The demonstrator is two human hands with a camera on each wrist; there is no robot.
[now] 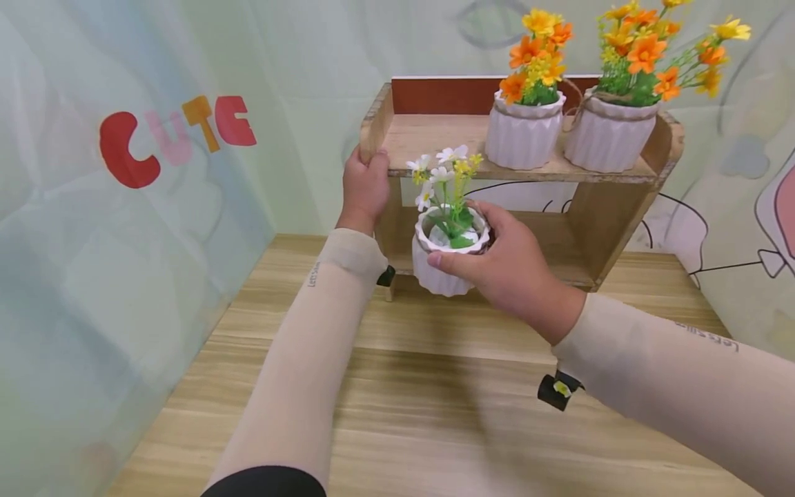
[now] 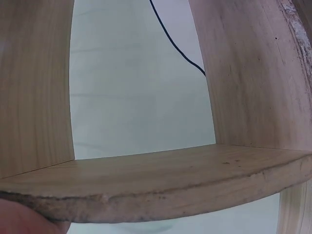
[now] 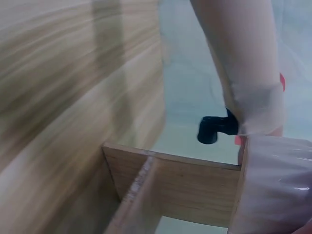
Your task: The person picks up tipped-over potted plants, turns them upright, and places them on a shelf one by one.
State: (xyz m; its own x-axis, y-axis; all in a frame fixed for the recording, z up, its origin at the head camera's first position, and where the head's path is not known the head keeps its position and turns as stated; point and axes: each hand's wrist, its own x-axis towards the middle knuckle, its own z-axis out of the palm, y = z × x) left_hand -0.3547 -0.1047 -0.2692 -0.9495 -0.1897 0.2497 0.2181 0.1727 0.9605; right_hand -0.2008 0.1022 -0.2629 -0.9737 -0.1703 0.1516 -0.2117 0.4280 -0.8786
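Both hands were engaged. Left hand [image 1: 365, 188] gripped the left side panel of the wooden shelf [image 1: 435, 134], fingers curled over its top edge. Right hand [image 1: 497, 262] wrapped its fingers and thumb around the rim of the white ribbed pot [image 1: 437, 273], which carried white and yellow flowers and sat just in front of the lower compartment, above the table [image 1: 397, 414]. Two matching pots with orange flowers [image 1: 524, 131] occupied the right part of the top shelf (the left part showed bare wood). Good practice, as a judgement: keep the pot upright, keep the shelf braced, and let the stems pass the shelf edge without snagging.
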